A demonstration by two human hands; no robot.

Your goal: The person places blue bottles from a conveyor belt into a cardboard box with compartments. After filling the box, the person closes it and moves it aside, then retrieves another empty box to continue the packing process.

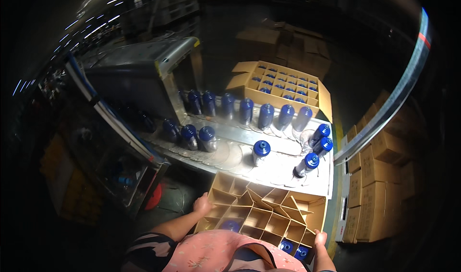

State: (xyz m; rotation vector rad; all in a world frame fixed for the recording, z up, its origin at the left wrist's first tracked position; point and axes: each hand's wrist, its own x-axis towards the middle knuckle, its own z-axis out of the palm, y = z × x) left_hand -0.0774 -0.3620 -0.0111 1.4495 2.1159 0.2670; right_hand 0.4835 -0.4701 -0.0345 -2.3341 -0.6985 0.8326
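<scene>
An open cardboard box [317,214] with cardboard dividers stands right in front of me, at the conveyor's near edge. My left hand [202,205] is closed on its left rim, and my right hand [320,237] grips the right side. Some dividers [293,209] toward the far right are bent and slanted. Two blue bottles [286,245] sit in the near right cells, and another blue bottle [230,225] shows at the near left. My body hides part of the near side. Just beyond the box, a single blue-topped bottle [261,148] stands on the conveyor.
Several blue bottles [266,116] line the curved conveyor [240,136], which runs out of a metal housing [139,56]. Behind it rests a second divided box [281,96] filled with bottles. A metal post [403,94] and stacked cartons [379,195] stand at the right.
</scene>
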